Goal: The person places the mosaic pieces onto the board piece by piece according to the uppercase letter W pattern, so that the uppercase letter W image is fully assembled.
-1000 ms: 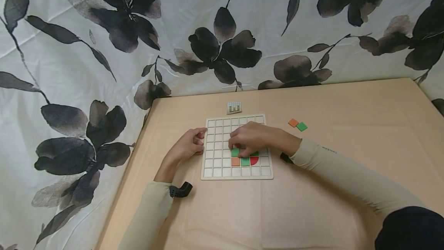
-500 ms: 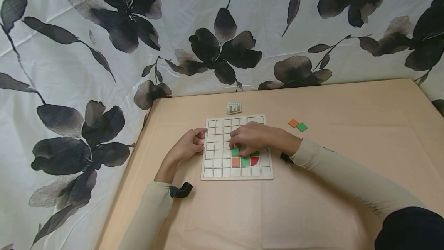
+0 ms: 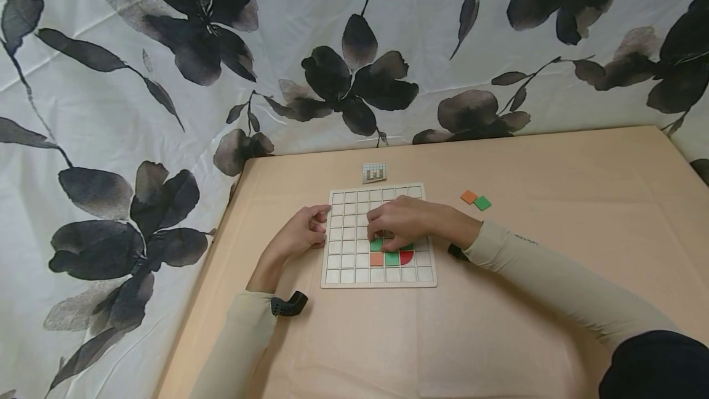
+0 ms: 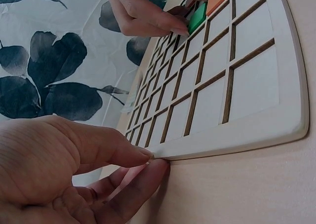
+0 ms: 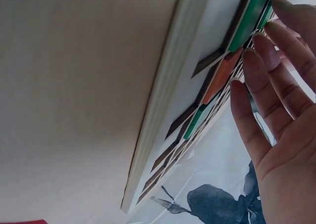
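My left hand (image 3: 301,229) is at the left edge of a white grid board (image 3: 348,263). In the left wrist view its thumb and a bent finger pinch the board's rim. My right hand (image 3: 397,223) is over the tiles on the board, its fingertips right at them. In the right wrist view the fingers look extended, with thumb and fingers apart. A green tile (image 3: 376,244) shows by the fingertips. Below lie an orange tile (image 3: 376,258), a second green tile (image 3: 391,258) and a round-edged red tile (image 3: 406,257). The right hand hides the cells beneath it.
A loose orange tile (image 3: 468,196) and a loose green tile (image 3: 482,203) lie right of the board. A small card (image 3: 374,172) with a grid pattern is behind it. A floral curtain (image 3: 343,48) hangs beyond the wooden table (image 3: 526,325).
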Demonstrator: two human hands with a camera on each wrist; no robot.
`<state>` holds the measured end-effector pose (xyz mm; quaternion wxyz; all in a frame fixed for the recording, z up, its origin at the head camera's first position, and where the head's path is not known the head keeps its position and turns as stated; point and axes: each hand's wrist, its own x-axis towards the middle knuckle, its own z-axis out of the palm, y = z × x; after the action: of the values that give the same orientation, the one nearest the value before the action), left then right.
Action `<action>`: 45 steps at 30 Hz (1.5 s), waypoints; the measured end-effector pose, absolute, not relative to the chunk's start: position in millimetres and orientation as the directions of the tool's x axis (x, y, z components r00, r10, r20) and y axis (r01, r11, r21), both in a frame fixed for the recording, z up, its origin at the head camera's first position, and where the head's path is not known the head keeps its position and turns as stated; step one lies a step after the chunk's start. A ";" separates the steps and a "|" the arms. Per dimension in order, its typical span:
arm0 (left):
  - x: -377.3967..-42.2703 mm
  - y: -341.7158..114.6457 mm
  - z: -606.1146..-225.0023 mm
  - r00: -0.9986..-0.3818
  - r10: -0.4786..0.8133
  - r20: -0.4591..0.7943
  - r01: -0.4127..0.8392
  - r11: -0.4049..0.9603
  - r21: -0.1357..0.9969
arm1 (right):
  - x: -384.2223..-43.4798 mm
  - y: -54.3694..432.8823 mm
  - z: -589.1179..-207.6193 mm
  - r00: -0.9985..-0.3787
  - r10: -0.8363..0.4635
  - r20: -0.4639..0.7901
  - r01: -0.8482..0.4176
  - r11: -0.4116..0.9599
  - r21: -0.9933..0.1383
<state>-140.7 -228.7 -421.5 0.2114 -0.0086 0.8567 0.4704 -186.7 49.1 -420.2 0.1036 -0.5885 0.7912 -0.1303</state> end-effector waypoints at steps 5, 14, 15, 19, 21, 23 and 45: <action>-141.2 -229.1 -422.7 -0.909 0.181 -0.374 -0.214 0.566 0.796 | -187.6 52.0 -419.3 -0.296 -0.955 -0.019 -0.895 0.285 -0.344; -141.5 -229.7 -423.8 -0.910 0.185 -0.372 -0.212 0.564 0.798 | -195.0 71.0 -416.3 -0.329 -0.944 -0.032 -0.866 0.315 -0.389; -141.4 -230.0 -423.8 -0.909 0.186 -0.373 -0.213 0.563 0.798 | -195.9 73.7 -416.0 -0.335 -0.942 -0.030 -0.863 0.320 -0.391; -140.9 -231.0 -423.5 -0.908 0.185 -0.375 -0.221 0.550 0.806 | -199.4 86.6 -415.3 -0.366 -0.931 -0.012 -0.857 0.342 -0.387; -140.5 -231.2 -422.9 -0.909 0.183 -0.373 -0.221 0.548 0.807 | -200.5 93.3 -414.4 -0.379 -0.925 -0.004 -0.851 0.350 -0.391; -140.0 -231.0 -422.0 -0.910 0.184 -0.371 -0.219 0.548 0.808 | -201.7 100.2 -413.4 -0.393 -0.919 -0.006 -0.844 0.364 -0.394; -138.6 -230.7 -423.0 -0.909 0.187 -0.373 -0.217 0.552 0.805 | -213.3 162.2 -409.0 -0.629 -0.775 -0.068 -0.699 0.601 -0.388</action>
<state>-138.6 -230.7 -423.0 0.2135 -0.0088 0.8547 0.4730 -213.3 162.2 -409.0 0.1154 -0.4151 0.8873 -0.1647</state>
